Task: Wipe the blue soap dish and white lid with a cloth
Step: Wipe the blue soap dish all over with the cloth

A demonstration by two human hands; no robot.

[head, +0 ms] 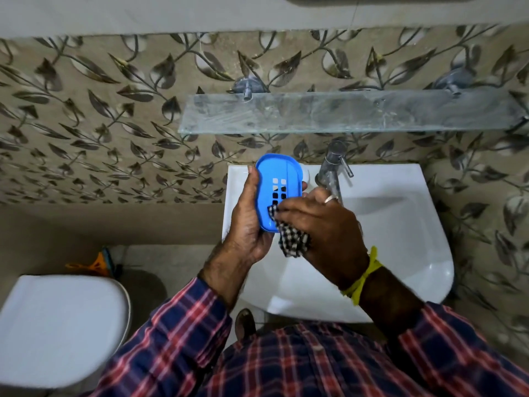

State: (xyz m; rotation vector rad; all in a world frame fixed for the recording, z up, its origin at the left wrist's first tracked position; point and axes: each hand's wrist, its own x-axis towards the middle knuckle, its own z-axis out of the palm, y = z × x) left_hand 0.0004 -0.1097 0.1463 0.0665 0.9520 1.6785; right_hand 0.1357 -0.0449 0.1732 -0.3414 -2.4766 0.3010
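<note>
Blue dish stands lengthwise over the sink, gripped along its near edge by your left hand, while your right hand presses the cloth against its lower end.

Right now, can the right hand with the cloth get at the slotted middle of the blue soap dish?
Probably yes. The left hand grips the blue plastic soap dish by its edges, leaving its slotted face open. The right hand presses the black-and-white checked cloth on the dish's lower end, with nothing between.
</note>
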